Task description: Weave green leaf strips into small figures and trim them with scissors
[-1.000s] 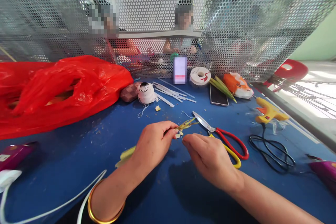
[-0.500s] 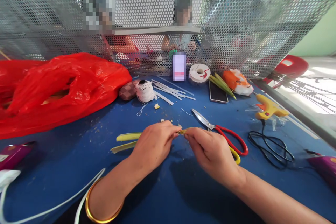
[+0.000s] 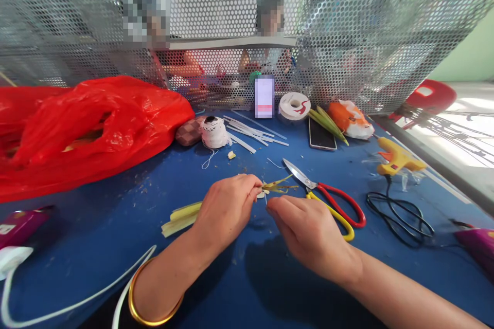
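My left hand (image 3: 227,203) is closed on a bundle of yellow-green leaf strips (image 3: 278,185). Thin, dry ends fan out to the right of its fingertips, and the broad pale ends (image 3: 180,218) show to the left of the wrist. Just below the thin ends, my right hand (image 3: 311,226) pinches a fine white thread (image 3: 265,198) that runs up to the bundle. Its fingertips are partly hidden. Open scissors (image 3: 328,200) with one red and one yellow handle lie beside my right hand.
A thread spool (image 3: 214,132), white strips (image 3: 250,133), ribbon roll (image 3: 294,107) and phone (image 3: 322,134) lie towards the back. A red plastic bag (image 3: 88,133) fills the left. At right is a yellow glue gun (image 3: 399,157) with cable. People sit behind the perforated screen (image 3: 216,5).
My right hand has come off the thin leaf ends and dropped slightly, now pinching the thread. The ends show spread out. The broad leaf ends at left have turned and closed together.
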The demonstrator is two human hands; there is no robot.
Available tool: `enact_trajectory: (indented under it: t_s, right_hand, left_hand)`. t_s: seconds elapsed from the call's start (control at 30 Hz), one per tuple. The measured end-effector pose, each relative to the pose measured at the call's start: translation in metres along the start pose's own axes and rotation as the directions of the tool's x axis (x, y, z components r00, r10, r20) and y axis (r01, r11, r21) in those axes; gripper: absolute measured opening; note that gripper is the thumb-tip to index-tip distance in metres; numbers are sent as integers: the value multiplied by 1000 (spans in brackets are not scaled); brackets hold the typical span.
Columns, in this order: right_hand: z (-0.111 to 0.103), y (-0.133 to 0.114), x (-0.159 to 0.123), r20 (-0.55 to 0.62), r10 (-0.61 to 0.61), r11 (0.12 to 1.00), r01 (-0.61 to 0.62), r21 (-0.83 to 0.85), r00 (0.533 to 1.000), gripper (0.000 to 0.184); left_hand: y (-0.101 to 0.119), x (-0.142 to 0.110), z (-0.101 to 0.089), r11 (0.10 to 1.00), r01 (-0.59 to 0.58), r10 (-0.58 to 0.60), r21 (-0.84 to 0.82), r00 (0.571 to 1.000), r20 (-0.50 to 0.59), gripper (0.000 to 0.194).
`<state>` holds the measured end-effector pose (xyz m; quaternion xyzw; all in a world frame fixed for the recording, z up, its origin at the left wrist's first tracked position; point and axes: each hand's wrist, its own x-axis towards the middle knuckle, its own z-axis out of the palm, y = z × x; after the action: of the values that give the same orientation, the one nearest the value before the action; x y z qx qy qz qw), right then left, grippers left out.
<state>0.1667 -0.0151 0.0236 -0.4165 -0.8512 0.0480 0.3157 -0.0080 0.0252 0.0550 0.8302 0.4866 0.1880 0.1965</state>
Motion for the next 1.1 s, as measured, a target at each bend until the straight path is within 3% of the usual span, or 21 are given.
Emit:
enact_trajectory:
  t_s: [0.23,0.53,0.63,0.73,0.8,0.87,1.03,1.1]
  right_hand:
    - [1,0,-1,41,-58,997,61,-55,997,27]
    - [-3,0,2,46,-109,992,112,-56,993,27]
    - [-13,7,4,39,-30,999,31,-21,999,25]
    - [-24,21,8,66,124,977,-133,168,990,20]
    - [-29,31,12,144,211,909,-249,335,967,21]
    - [-30,38,15,257,270,777,-368,510,928,23]
    - [-16,35,19,483,411,294,-614,732,773,25]
    - [-9,27,19,466,434,264,-603,753,771,27]
  left_hand:
    - [1,3,1,994,103,-100,-48,993,55,22]
    - [6,-2,4,993,-6,-4,121,997,81,25]
    - [4,-4,4,988,-116,101,105,985,141,24]
    - [3,-3,0,980,-198,196,-12,957,215,21]
    - [4,-2,-4,969,-217,239,-118,941,240,19]
    - [5,-1,-8,958,-199,246,-208,939,238,17]
    - [10,0,-12,923,-91,170,-373,968,185,16]
    - [10,0,-11,914,-60,123,-402,983,133,13]
